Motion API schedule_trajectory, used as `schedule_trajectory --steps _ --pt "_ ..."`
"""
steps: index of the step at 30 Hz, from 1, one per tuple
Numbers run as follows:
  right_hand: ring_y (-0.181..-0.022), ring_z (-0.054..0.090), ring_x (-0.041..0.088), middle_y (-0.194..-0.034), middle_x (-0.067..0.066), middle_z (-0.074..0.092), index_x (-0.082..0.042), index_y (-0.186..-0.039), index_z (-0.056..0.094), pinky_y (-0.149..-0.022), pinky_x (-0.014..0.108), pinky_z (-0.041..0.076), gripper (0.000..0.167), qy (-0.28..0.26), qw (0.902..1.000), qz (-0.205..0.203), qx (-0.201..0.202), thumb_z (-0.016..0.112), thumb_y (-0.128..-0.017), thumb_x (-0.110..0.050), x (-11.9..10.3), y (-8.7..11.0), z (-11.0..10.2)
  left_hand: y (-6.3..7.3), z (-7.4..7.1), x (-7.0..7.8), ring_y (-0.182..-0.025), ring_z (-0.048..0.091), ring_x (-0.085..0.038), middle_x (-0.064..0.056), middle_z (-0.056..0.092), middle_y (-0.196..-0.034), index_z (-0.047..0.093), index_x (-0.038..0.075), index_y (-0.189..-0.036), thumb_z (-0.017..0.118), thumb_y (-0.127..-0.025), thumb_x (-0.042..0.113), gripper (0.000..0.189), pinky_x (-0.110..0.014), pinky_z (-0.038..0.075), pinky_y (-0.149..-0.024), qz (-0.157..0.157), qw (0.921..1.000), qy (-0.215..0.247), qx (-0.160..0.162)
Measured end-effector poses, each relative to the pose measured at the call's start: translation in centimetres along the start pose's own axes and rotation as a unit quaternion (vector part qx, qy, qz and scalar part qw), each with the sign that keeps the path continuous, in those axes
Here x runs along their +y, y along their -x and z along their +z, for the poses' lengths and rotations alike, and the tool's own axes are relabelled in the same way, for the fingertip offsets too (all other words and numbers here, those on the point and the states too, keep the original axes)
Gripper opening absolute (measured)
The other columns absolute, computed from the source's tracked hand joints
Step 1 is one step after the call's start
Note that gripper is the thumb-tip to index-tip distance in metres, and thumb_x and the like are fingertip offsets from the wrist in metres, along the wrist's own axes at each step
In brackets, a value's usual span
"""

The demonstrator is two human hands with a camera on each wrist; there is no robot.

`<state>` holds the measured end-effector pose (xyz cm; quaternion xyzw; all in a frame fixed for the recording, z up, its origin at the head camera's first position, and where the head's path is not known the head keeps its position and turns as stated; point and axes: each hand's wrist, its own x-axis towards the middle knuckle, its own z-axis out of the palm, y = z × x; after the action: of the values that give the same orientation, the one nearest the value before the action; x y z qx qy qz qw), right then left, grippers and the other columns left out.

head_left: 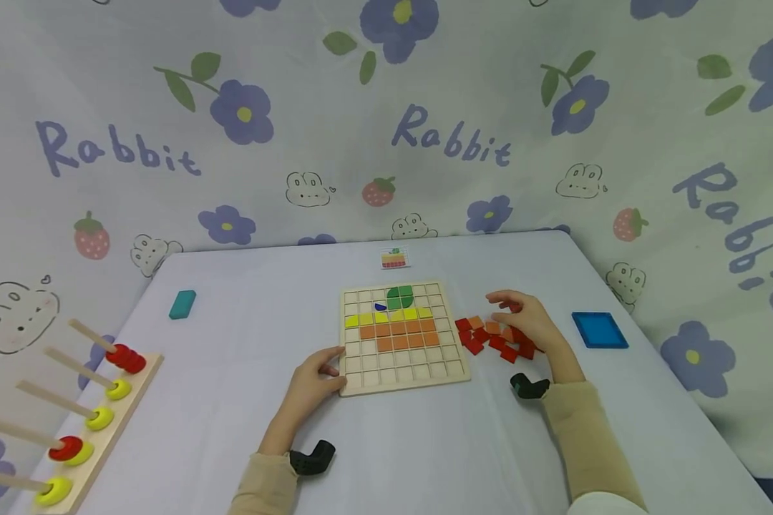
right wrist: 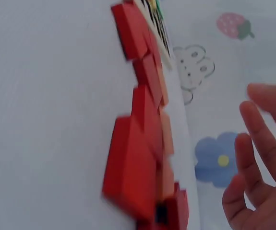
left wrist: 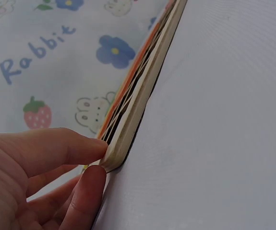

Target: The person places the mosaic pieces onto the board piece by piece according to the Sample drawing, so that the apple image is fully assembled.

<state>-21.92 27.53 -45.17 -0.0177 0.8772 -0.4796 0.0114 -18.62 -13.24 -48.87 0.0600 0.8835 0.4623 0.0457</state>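
A square wooden grid board lies on the table with green, blue, yellow and orange tiles set in its cells. At its left edge my left hand holds the board, thumb near the front corner and a finger further up; the left wrist view shows the fingertips against the rim. My right hand is over a loose pile of red tiles and some orange tiles, right of the board. In the right wrist view its fingers are spread and loosely bent, holding nothing.
Behind the board stands a small picture card. A blue tray lies at the right, a teal block at the back left. A wooden peg stand with red and yellow rings occupies the front left. A printed cloth hangs behind the table.
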Motion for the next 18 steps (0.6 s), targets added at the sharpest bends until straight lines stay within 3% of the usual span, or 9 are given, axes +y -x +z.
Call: schedule_trajectory --steps 3,10,15,18 --pt "-0.111 0.042 0.033 -0.122 0.016 0.054 -0.007 -0.123 0.057 -0.086 0.043 0.043 0.04 0.025 0.9995 0.019 -0.003 0.064 -0.085 -0.014 1.0 0.1 -0.2 0.0 -0.1 0.1 -0.078 0.051 -0.014 -0.005 0.059 -0.09 0.058 0.009 -0.125 0.07 -0.073 0.005 0.053 -0.025 0.042 -0.062 0.001 1.0 -0.002 0.003" --pt "-0.089 0.048 0.025 -0.105 0.013 0.061 -0.007 -0.117 0.063 -0.07 0.03 0.045 0.039 0.134 0.9908 0.006 -0.022 0.069 -0.079 -0.01 2.1 -0.3 0.5 0.2 -0.2 0.0 -0.078 0.052 -0.014 -0.006 0.059 -0.093 0.058 0.008 -0.125 0.069 -0.073 0.005 0.053 -0.025 0.042 -0.061 -0.003 0.9999 -0.008 0.007" --pt "-0.087 0.05 0.025 -0.1 0.012 0.061 -0.006 -0.114 0.063 -0.074 0.034 0.046 0.037 0.139 0.99 -0.021 -0.016 0.07 -0.078 -0.006 2.2 -0.2 0.7 0.1 -0.1 -0.1 -0.079 0.052 -0.014 -0.006 0.059 -0.094 0.058 0.009 -0.125 0.07 -0.073 0.005 0.053 -0.024 0.043 -0.062 -0.001 1.0 0.001 0.005" --pt "-0.089 0.052 0.026 -0.098 0.011 0.058 -0.007 -0.115 0.063 -0.073 0.034 0.048 0.036 0.115 0.993 -0.025 -0.005 0.069 -0.079 -0.007 2.2 0.1 0.6 -0.1 0.1 -0.1 -0.078 0.052 -0.014 -0.006 0.059 -0.093 0.058 0.01 -0.125 0.07 -0.073 0.004 0.054 -0.025 0.043 -0.062 -0.001 1.0 0.009 0.003"
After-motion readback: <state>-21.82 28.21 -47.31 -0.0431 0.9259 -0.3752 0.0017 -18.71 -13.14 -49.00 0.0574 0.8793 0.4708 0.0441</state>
